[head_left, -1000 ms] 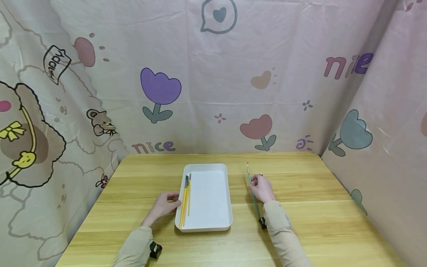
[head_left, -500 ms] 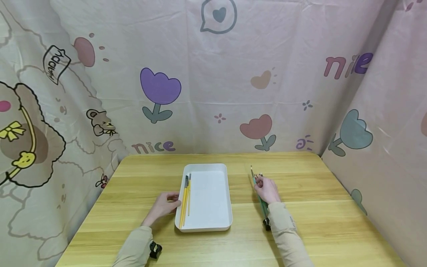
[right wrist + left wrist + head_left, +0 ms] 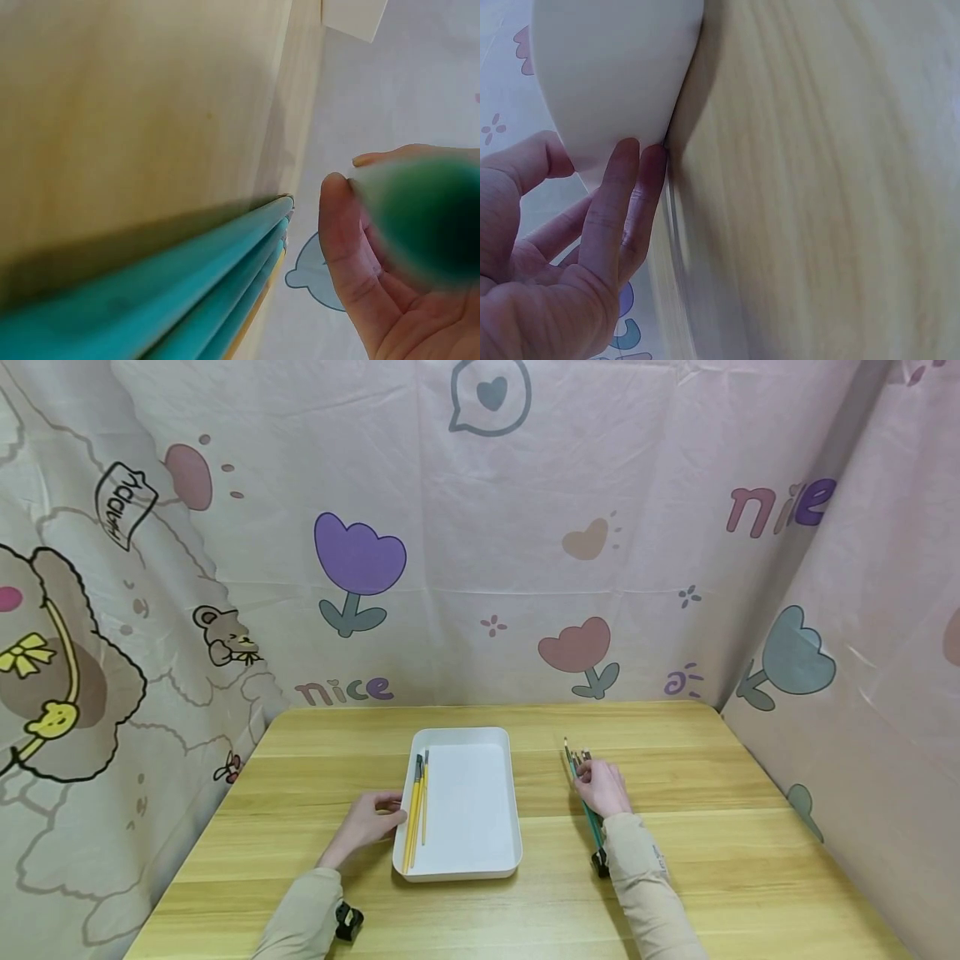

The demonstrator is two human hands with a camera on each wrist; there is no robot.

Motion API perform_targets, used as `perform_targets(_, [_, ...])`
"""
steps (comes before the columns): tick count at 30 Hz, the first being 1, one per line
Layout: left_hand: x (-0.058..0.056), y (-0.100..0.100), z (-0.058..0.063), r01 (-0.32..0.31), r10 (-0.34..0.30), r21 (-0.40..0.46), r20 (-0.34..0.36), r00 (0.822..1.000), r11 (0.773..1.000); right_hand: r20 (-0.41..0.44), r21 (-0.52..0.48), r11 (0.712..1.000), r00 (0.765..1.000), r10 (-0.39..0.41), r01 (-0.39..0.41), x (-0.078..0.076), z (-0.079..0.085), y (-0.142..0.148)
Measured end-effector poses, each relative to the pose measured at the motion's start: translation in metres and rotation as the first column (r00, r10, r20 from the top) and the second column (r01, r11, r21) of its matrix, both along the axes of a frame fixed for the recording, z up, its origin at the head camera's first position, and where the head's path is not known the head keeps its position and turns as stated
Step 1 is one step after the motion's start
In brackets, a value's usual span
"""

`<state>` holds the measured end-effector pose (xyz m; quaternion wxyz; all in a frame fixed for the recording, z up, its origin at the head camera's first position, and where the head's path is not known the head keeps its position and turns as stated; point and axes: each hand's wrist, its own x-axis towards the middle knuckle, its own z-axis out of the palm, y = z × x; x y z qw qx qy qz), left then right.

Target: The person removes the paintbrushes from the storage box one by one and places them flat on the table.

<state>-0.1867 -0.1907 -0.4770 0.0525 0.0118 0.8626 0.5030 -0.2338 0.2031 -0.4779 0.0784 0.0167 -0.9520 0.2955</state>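
My left hand (image 3: 370, 820) holds the left rim of a white tray (image 3: 472, 810), the thumb at the edge and the fingertips against the outer wall in the left wrist view. Inside the tray, along its left side, lie yellow-handled paintbrushes (image 3: 416, 810). Over to the right, my right hand (image 3: 602, 787) pinches a green-handled paintbrush (image 3: 420, 214), which is blurred close to the right wrist camera. Several teal-handled paintbrushes (image 3: 187, 281) lie on the table beside that hand, with a yellowish handle among them. The hand partly hides them in the head view.
The wooden table (image 3: 337, 735) ends at a patterned cloth (image 3: 465, 635) at the back and sides. Black devices are on both wrists, the left one (image 3: 349, 922) showing near the sleeve (image 3: 303, 910).
My right hand has moved a little to the right and nearer with its paintbrush, and more brush tips now show beside it. The left hand and tray have stayed put.
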Motion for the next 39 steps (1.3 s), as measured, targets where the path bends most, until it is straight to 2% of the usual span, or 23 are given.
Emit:
perform_targets(24, [0.0008,0.0004,0.0023,0.005,-0.005,-0.016,-0.005,1.000,1.000,0.003,0.038,0.999,1.000,-0.007,0.007,0.0023,0.0011,-0.0013])
perform_targets(39, [-0.0001,-0.0001,0.0003,0.011,-0.011,0.001,0.011,1.000,1.000,0.094,0.048,0.999,0.995,-0.019,0.015,-0.0010,-0.0010,-0.0027])
